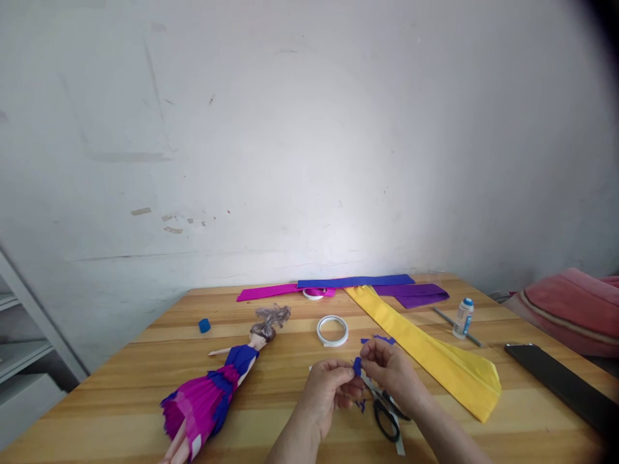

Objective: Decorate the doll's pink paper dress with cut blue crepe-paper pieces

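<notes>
A small piece of blue crepe paper (pixel 357 367) is pinched between the fingertips of my left hand (pixel 325 390) and my right hand (pixel 395 374), above the table. Both hands have their fingers closed on it. Beneath my right hand lie scissors (pixel 386 420) with black handles, partly hidden, over a white strip (pixel 399 441). Small blue scraps (pixel 360 406) lie between my hands, and more blue paper (pixel 384 339) sits just beyond them. To the left, a doll (pixel 242 368) in a blue and magenta paper dress lies on its back or side; I cannot tell which.
A white tape roll (pixel 333 343) lies beyond my hands. Long yellow (pixel 425 335), blue (pixel 355 282), purple (pixel 420 295) and magenta (pixel 265 292) paper strips stretch toward the wall. Right are a bottle (pixel 463 319), grey stick (pixel 474 339) and black phone-like object (pixel 561 380); left, a blue cap (pixel 204 325).
</notes>
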Demonstrator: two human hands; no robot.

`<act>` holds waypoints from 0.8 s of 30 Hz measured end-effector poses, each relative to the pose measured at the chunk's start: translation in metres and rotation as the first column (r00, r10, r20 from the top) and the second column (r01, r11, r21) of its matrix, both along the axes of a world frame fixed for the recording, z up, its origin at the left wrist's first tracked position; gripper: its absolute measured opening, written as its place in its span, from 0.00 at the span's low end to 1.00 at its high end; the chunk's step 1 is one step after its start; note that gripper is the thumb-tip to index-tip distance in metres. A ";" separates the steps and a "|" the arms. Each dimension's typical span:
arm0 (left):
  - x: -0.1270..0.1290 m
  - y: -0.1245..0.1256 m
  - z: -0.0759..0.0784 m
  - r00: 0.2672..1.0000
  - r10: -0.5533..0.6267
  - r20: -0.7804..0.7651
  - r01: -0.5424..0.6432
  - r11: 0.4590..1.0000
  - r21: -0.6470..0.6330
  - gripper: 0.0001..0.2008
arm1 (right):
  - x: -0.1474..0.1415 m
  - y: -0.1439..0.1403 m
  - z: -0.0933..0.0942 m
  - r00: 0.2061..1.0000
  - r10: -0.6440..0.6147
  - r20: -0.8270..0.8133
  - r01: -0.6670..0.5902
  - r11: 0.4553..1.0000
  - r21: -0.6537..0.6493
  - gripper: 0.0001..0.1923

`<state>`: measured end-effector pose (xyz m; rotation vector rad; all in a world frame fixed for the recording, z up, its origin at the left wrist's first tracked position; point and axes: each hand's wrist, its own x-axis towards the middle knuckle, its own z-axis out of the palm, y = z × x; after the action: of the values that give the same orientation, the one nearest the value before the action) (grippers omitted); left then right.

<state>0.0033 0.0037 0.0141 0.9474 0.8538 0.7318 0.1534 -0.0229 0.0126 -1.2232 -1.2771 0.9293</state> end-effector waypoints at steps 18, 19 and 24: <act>0.001 0.000 -0.001 1.000 0.025 0.019 -0.025 0.999 0.024 0.09 | -0.003 -0.008 0.010 0.986 0.169 -0.002 -0.169 0.984 -0.050 0.09; 0.001 0.000 -0.002 1.000 0.018 0.014 -0.019 1.000 0.024 0.09 | -0.002 -0.007 0.009 0.990 0.139 0.003 -0.139 0.988 -0.061 0.10; -0.012 0.013 0.003 0.997 0.081 0.000 -0.081 0.997 0.009 0.09 | 0.001 0.000 0.003 0.989 -0.033 0.145 0.043 0.997 -0.066 0.13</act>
<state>-0.0087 0.0165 0.0174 0.9245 0.8940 0.8060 0.1545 -0.0233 0.0160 -1.3846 -1.3400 0.8764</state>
